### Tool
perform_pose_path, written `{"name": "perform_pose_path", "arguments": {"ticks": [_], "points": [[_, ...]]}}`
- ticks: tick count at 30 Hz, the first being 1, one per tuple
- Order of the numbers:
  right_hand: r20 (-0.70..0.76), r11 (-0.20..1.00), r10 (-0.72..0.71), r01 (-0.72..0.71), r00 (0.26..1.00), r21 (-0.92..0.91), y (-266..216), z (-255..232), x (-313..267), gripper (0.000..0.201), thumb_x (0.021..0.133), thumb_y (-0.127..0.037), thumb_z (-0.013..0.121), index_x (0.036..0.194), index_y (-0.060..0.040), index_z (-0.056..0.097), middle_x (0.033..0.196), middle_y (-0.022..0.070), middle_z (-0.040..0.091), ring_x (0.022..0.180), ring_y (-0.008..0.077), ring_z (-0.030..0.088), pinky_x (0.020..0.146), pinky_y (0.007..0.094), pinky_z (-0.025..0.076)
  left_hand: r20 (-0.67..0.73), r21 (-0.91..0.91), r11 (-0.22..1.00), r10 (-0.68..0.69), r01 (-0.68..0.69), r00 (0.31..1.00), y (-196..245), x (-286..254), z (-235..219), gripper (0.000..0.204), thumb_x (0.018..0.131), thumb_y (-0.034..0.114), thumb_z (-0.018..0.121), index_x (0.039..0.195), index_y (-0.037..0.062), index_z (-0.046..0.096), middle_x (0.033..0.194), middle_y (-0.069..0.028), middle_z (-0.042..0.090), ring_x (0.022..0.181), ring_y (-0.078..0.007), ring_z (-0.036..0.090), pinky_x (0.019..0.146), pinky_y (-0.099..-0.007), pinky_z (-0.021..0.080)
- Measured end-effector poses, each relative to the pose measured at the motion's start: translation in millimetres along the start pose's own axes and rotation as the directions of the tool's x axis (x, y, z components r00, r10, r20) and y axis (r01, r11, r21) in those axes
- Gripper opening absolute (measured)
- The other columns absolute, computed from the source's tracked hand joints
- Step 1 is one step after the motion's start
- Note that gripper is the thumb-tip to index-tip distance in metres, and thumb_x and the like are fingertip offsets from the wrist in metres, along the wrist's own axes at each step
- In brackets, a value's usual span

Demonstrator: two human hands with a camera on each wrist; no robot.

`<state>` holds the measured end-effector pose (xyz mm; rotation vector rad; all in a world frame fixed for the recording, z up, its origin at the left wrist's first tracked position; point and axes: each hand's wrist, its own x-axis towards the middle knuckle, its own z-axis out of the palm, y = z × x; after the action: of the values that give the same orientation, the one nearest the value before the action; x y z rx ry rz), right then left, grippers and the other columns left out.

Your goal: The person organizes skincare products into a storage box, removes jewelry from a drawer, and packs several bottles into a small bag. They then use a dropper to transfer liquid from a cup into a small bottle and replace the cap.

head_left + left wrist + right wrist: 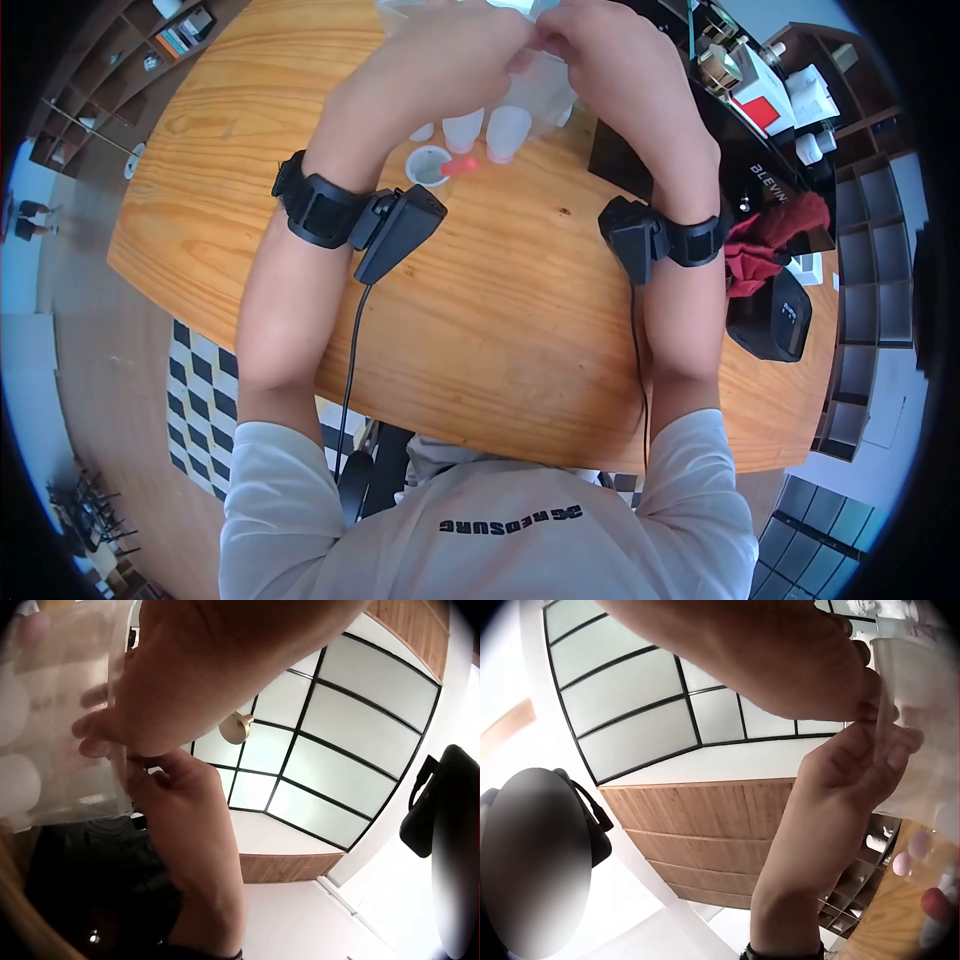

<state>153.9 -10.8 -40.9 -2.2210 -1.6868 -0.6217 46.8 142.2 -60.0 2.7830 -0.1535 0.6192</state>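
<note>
At the top of the head view both hands meet over a translucent plastic bag [552, 92] with a straight edge. My left hand [465, 58] pinches this edge with its fingers, and my right hand [615, 48] grips it right beside. In the left wrist view, pale rounded shapes show through the bag [60, 682]. The right wrist view has fingertips of both hands along the edge of the bag [922, 682]. Below the hands stand white cylinders [508, 130] with pink lower ends. Near them sit a small round white cup [428, 166] and a red piece [460, 165].
A black box [765, 180] stands to the right of the hands, with a white-and-red box [762, 95] and bottles about it. A dark red cloth [770, 240] and a black pouch [770, 318] lie at the right edge of the wooden table [500, 300].
</note>
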Motion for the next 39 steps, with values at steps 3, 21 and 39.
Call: {"name": "perform_pose_path", "arguments": {"ticks": [3, 21, 39], "points": [[0.068, 0.999, 0.027, -0.025, 0.997, -0.030, -0.3, 1.1, 0.2, 0.017, 0.083, 0.000, 0.059, 0.092, -0.0045, 0.073, 0.090, 0.0186, 0.071, 0.089, 0.0386, 0.070, 0.077, 0.0467, 0.056, 0.049, 0.019, 0.999, -0.035, 0.034, 0.998, -0.9, 0.6, -1.6, 0.014, 0.086, 0.008, 0.065, 0.092, -0.0023, 0.072, 0.090, -0.0252, 0.072, 0.090, -0.0407, 0.070, 0.080, -0.0469, 0.054], [-0.072, 0.993, 0.108, -0.111, 0.992, -0.036, -9.4, -12.9, 1.6, 0.018, 0.088, -0.008, 0.059, 0.092, -0.0044, 0.076, 0.080, 0.0225, 0.070, 0.082, 0.0401, 0.070, 0.074, 0.0494, 0.055, 0.147, 0.010, 0.994, -0.108, 0.107, 0.983, -0.7, 3.3, 2.6, 0.032, 0.085, 0.008, 0.064, 0.116, 0.0032, 0.073, 0.099, -0.0240, 0.073, 0.095, -0.0388, 0.071, 0.083, -0.0465, 0.055], [-0.106, 0.982, 0.182, -0.186, 0.977, -0.024, 1.9, -14.3, -6.4, 0.015, 0.089, -0.010, 0.061, 0.090, -0.0029, 0.074, 0.086, 0.0225, 0.071, 0.088, 0.0394, 0.071, 0.076, 0.0487, 0.056, -0.161, 0.071, 0.997, -0.005, 0.017, 0.987, 1.7, 13.9, 27.4, 0.013, 0.085, 0.010, 0.066, 0.090, 0.0037, 0.076, 0.084, -0.0216, 0.072, 0.082, -0.0398, 0.070, 0.073, -0.0477, 0.055]]}}
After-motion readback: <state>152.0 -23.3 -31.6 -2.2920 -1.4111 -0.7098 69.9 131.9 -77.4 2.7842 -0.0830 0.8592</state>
